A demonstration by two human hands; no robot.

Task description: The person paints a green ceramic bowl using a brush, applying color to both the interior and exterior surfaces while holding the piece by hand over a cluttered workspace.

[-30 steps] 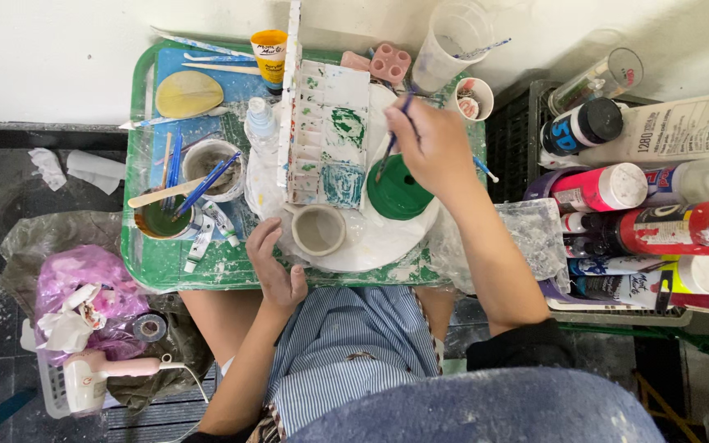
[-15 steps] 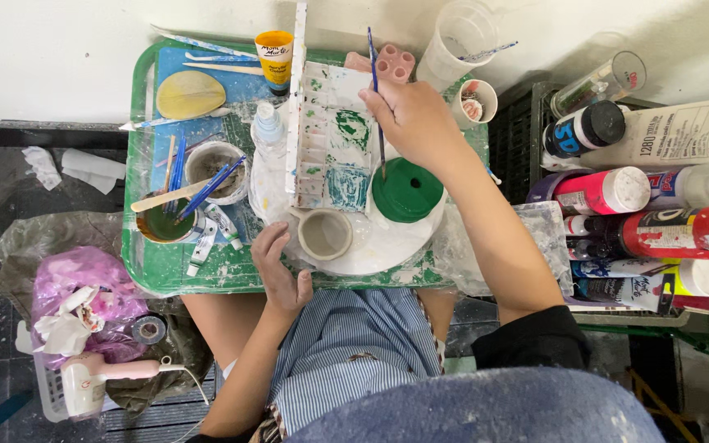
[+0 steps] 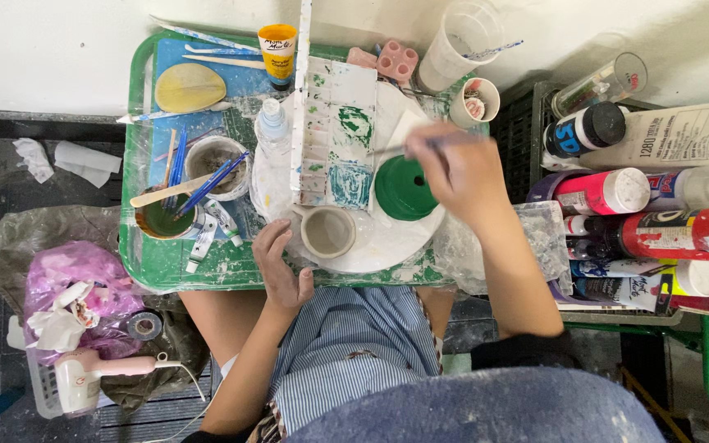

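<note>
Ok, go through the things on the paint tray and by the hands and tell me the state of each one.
Right hand: holding a thin brush.
Left hand: resting on the round white board, fingers open.
Green dish: upright on the board.
Small grey cup: upright, looks empty.
Yellow paint tube: cap on.
Green water pot: holds brushes.

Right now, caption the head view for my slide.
Right hand holds a paintbrush over a green round piece; left hand steadies the white turntable.
</note>
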